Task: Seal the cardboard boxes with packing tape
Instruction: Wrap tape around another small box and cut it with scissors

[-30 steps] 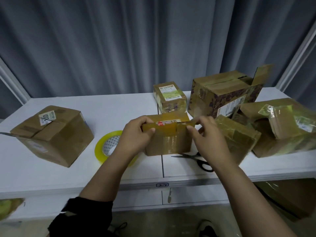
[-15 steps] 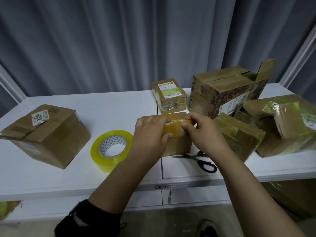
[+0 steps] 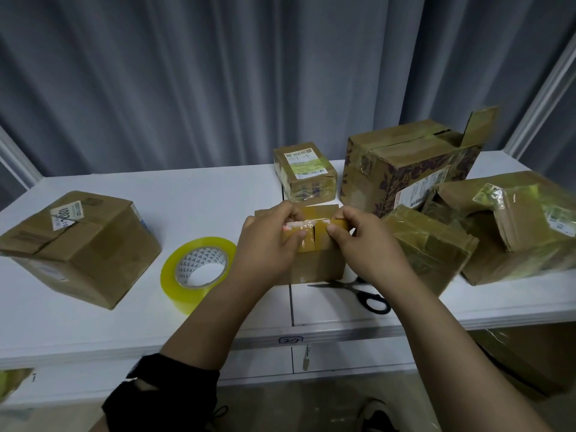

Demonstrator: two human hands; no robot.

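Nearest the edge of the white worktop [image 3: 202,194], black-handled scissors [image 3: 358,291] lie right of centre and the yellow tape roll [image 3: 199,269] sits flat to the left, with no hand on either. Just beyond, the small cardboard box [image 3: 314,266] stands mid-worktop with both hands on its top flaps. The danger, I'd say: release them to fetch tape and the flaps may spring up, or the seam closes crooked and the tape bridges a gap. Left grip [image 3: 268,241] is curled over the left flap, thumb in front, pressing. Right grip [image 3: 364,244] pinches the right flap's edge between thumb and fingers. Farther back wait a labelled box [image 3: 304,173] and a big box [image 3: 405,163] with one flap standing up.
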